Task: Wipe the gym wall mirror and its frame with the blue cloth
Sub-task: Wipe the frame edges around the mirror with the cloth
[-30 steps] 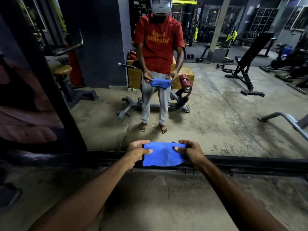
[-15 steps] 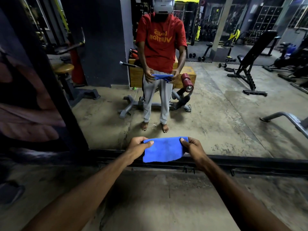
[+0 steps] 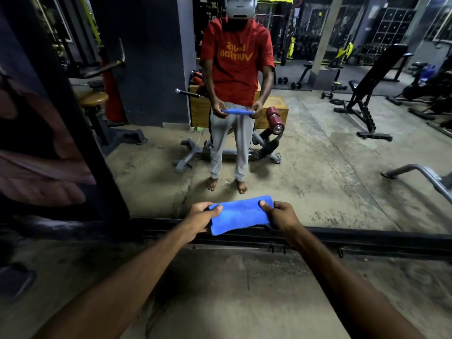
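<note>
Blue cloth (image 3: pixel 241 214) tilted flatter, long axis left-right, left hand (image 3: pixel 200 216) and right hand (image 3: pixel 283 214) pinching its ends

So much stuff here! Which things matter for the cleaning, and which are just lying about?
For the job: blue cloth, held by the left hand and right hand; mirror; its black frame.
Just lying about (reflected): weight bench, wooden box, round stool, dumbbells.

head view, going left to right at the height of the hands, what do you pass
frame post → left hand → cloth → right hand
</note>
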`<control>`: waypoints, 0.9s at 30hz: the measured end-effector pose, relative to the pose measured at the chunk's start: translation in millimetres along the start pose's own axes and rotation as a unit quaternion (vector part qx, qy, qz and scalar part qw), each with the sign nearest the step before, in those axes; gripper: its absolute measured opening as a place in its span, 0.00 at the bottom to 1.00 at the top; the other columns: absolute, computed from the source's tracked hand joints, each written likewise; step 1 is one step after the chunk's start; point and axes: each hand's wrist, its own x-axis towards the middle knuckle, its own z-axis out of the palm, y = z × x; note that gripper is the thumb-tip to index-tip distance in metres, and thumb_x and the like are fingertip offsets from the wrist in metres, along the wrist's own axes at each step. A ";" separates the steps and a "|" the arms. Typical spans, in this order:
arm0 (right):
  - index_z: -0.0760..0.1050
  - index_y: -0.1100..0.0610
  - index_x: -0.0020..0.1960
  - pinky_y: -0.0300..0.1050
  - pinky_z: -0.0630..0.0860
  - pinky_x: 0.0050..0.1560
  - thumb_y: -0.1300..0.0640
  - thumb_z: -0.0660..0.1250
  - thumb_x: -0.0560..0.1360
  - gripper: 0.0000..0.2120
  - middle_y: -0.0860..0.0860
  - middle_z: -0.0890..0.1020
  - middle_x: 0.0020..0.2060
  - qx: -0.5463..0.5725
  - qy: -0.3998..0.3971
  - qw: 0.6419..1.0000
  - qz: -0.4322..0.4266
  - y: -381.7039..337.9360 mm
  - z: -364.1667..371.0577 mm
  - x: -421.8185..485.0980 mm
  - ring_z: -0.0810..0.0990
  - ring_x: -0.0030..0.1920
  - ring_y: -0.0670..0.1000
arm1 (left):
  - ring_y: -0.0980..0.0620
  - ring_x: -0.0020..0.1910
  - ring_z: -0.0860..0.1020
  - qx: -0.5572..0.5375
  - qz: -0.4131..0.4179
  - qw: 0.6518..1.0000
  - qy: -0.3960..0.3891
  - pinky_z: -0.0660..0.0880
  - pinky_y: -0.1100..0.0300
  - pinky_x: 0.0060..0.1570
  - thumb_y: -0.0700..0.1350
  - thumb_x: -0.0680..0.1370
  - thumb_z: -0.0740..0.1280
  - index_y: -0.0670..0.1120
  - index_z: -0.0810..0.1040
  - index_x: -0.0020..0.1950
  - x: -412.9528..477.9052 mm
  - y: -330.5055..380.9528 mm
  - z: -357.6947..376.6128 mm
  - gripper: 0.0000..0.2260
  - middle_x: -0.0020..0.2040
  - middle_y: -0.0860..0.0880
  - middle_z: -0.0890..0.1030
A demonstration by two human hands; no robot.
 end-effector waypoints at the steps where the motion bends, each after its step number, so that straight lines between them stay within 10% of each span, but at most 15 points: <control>1: 0.80 0.66 0.40 0.38 0.68 0.26 0.53 0.72 0.78 0.16 0.56 0.79 0.27 0.007 -0.001 1.000 0.002 -2.2 -0.2 -1.9 0.74 0.24 0.50 | 0.53 0.40 0.81 -0.043 -0.024 0.998 -0.027 0.77 0.58 0.39 0.40 0.79 0.72 0.45 0.82 0.52 -1.4 -0.2 -2.9 0.03 0.40 0.50 0.84; 12: 0.83 0.61 0.40 0.38 0.74 0.25 0.57 0.73 0.76 0.10 0.58 0.82 0.31 0.013 -0.042 0.999 0.007 -1.9 -0.1 -4.1 0.77 0.25 0.51 | 0.48 0.44 0.80 -0.035 -0.075 0.993 0.081 0.77 0.58 0.25 0.54 0.83 0.64 0.43 0.78 0.56 2.8 10.3 3.3 0.14 0.51 0.44 0.80; 18: 0.81 0.64 0.44 0.40 0.78 0.28 0.78 0.69 0.72 0.11 0.54 0.85 0.31 0.013 -0.079 0.997 0.015 -3.7 -2.2 -4.0 0.82 0.27 0.49 | 0.45 0.51 0.80 -0.061 -0.083 0.988 0.115 0.77 0.54 0.32 0.54 0.83 0.65 0.41 0.77 0.62 6.5 12.7 3.5 0.17 0.57 0.42 0.81; 27: 0.81 0.61 0.45 0.41 0.77 0.33 0.70 0.73 0.72 0.06 0.58 0.83 0.37 0.024 -0.038 0.999 0.031 -3.9 -7.7 6.7 0.80 0.31 0.51 | 0.47 0.51 0.83 -0.115 -0.075 0.990 0.012 0.79 0.45 0.55 0.38 0.78 0.72 0.44 0.81 0.55 8.7 6.1 -5.9 0.06 0.49 0.46 0.85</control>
